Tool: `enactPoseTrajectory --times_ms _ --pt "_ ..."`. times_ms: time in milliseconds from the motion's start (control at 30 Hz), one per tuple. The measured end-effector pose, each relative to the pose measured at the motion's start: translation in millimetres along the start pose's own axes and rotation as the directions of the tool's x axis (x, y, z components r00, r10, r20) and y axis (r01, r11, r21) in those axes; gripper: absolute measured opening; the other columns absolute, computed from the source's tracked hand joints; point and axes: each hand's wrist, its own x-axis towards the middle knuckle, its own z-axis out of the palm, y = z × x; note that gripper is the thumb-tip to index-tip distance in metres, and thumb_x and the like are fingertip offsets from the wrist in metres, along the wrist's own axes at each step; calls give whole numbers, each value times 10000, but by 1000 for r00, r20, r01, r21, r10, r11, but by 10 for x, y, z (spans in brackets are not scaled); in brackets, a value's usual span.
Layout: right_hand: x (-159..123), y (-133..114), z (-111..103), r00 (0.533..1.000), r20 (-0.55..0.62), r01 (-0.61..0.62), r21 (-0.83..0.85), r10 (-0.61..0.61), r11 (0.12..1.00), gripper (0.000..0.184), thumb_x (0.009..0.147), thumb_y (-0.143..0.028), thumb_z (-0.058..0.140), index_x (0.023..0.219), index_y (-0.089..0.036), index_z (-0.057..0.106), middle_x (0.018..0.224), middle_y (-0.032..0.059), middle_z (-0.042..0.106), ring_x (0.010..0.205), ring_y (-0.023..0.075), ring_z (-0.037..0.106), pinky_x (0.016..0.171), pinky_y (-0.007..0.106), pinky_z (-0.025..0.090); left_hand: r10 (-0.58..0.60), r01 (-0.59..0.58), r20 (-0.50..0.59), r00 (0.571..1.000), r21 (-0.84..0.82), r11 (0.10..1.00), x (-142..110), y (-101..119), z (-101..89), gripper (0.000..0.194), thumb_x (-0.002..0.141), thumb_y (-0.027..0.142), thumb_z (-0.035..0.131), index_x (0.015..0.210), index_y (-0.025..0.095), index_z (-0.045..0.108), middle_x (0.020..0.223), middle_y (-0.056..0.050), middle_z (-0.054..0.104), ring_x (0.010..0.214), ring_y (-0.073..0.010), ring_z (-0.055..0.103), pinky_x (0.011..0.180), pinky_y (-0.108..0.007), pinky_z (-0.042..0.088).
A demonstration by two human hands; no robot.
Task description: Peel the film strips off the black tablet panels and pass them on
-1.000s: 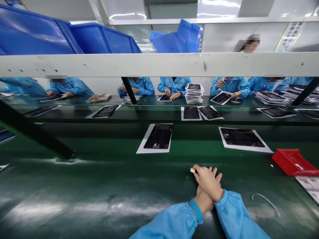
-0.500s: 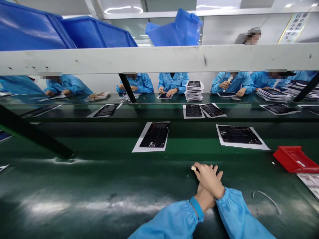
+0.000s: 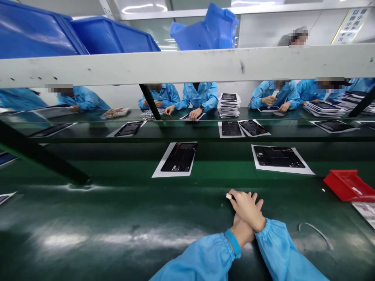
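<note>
Pinching the small cream piece [image 3: 229,196] well likely takes light, even pressure, with its outer end left free; uncrossing before any fine work would probably give more room to move. The right hand [image 3: 246,205] lies across the left hand [image 3: 259,204], its grip drawn together, clamped on the piece between forefinger and, it seems, thumb. The left grip is relaxed, fingers a little apart, with nothing seen in them, though the palm is hidden. The piece juts from the right hand over the green surface [image 3: 131,218]; whether it touches is hard to tell. Beyond, a dark panel [image 3: 277,157] lies on a white sheet [image 3: 307,169], apart from both hands, and a red tray [image 3: 340,185] stands well to the right
</note>
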Motion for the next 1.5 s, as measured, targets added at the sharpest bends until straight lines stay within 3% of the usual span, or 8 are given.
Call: enactPoseTrajectory --times_ms 100,167,367,533,733,933,1167,1500 --pt "-32 -30 66 991 -6 -136 -9 136 991 444 952 -188 369 1380 -126 466 1462 243 344 1351 439 287 916 570 429 0 1 18 1000 -3 1000 6 0 3 539 1011 320 224 1518 289 42 1570 -23 192 1451 -246 197 1203 -481 145" --pt "-32 -57 89 988 -18 -151 -16 150 988 451 953 -186 373 1393 -124 451 1473 230 332 1368 441 243 932 567 421 4 -2 46 999 -30 1000 9 -5 4 531 1013 326 209 1517 290 47 1567 -25 203 1447 -245 211 1204 -485 139" --pt "-19 -47 92 992 12 -128 -11 128 992 450 945 -191 395 1389 -159 461 1475 217 336 1362 435 266 918 568 432 1 0 38 999 -32 999 13 -28 53 555 1008 330 236 1518 288 21 1574 -30 185 1449 -245 207 1206 -485 111" --pt "-18 -38 117 989 -89 -120 -58 114 991 423 953 -196 351 1344 -149 506 1428 223 404 1338 445 303 884 569 441 4 -3 8 1000 -31 1000 4 -43 105 557 1005 327 265 1520 290 56 1574 -25 184 1451 -246 198 1207 -470 129" --pt "7 -34 96 989 49 -135 -28 136 990 427 953 -220 411 1369 -153 487 1471 219 342 1354 439 283 905 557 447 2 -3 -18 1000 -31 1000 3 -42 114 528 1007 330 253 1511 336 94 1570 13 208 1453 -248 191 1211 -461 129" --pt "-14 -60 112 991 -26 -130 -41 129 991 430 954 -220 401 1373 -171 486 1467 202 358 1357 460 253 900 579 440 -12 12 5 1000 -58 998 5 2 3 530 1007 359 228 1521 271 135 1567 -14 234 1464 -255 140 1215 -439 149" --pt "-15 -100 109 989 -31 -148 -92 145 985 441 948 -179 393 1367 -78 482 1462 243 345 1356 477 237 912 566 432 2 -3 -27 1000 -24 1000 4 -7 44 538 1005 319 234 1526 256 115 1566 -7 237 1473 -238 75 1218 -425 139" --pt "-37 -108 134 986 -108 -137 -115 124 984 438 945 -156 356 1351 -64 491 1442 243 376 1337 481 265 885 559 440 4 -4 -7 1000 -56 998 8 -34 77 523 1005 302 223 1522 275 143 1568 -14 239 1461 -255 153 1215 -438 103"
